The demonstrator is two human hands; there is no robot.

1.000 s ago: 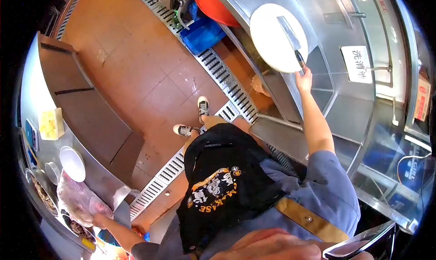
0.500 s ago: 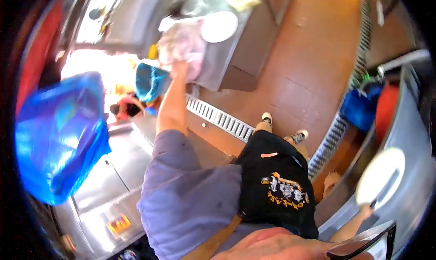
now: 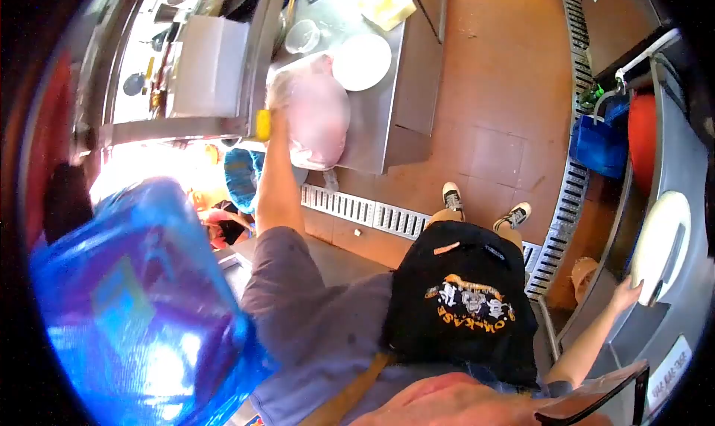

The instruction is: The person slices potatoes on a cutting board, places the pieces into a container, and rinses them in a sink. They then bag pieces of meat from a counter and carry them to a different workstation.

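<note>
My left hand (image 3: 278, 97) reaches out to a pinkish plastic bag (image 3: 319, 117) on the steel counter, closed on its left edge; glare washes out the fingers. The bag looks full and rounded, close beside a round white plate (image 3: 361, 62). On the other side, my right hand (image 3: 627, 294) has its fingers stretched out at the rim of a round white board (image 3: 642, 255). A knife (image 3: 674, 256) lies across that board, its black handle just beyond my fingertips.
A big blue plastic bag (image 3: 141, 307) fills the lower left. On the steel counter (image 3: 365, 124) stand a clear bowl (image 3: 302, 36) and something pale yellow (image 3: 391, 9). A blue bag (image 3: 598, 144) hangs at the right. Drain grates (image 3: 339, 202) cross the tiled floor.
The pink bag now looks smoother and rounder, with my left hand at its left edge. My right hand has moved outward and up in view. The head view has shifted.
</note>
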